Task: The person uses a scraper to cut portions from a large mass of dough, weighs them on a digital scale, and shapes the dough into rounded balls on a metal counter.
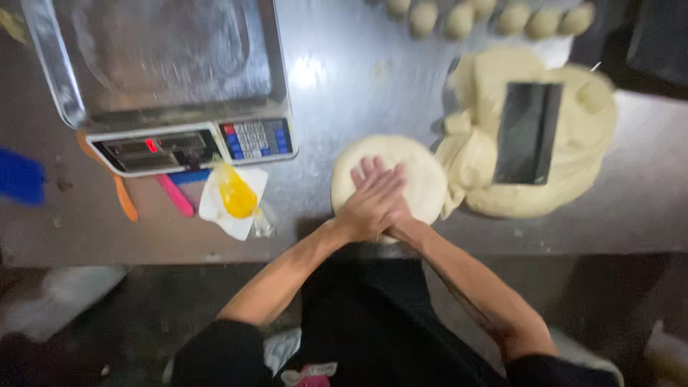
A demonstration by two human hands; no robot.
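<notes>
- Two hands lie one over the other on a flat round dough disc (390, 175); the left hand (371, 201) is on top with fingers spread flat, and the right hand (398, 218) is mostly hidden under it. Both are open, pressing flat, clamped on nothing.
- The dough disc lies on the steel worktop (344, 79), near its front edge.
- Just right of the disc, touching it, is a large mass of pale dough (595, 143), with a dark rectangular scraper (528, 132) lying on top of it.
- Beyond the disc, at the far edge of the worktop, stands a row of small dough balls (487, 16).
- Left of the disc and farther back is a weighing scale (179, 93) with a steel pan and a keypad.
- Between the scale and the disc lies a white paper with something yellow (235, 195) on it.
- Further left of the disc, under the front of the scale, are a pink tool (175, 195) and an orange tool (125, 199).
</notes>
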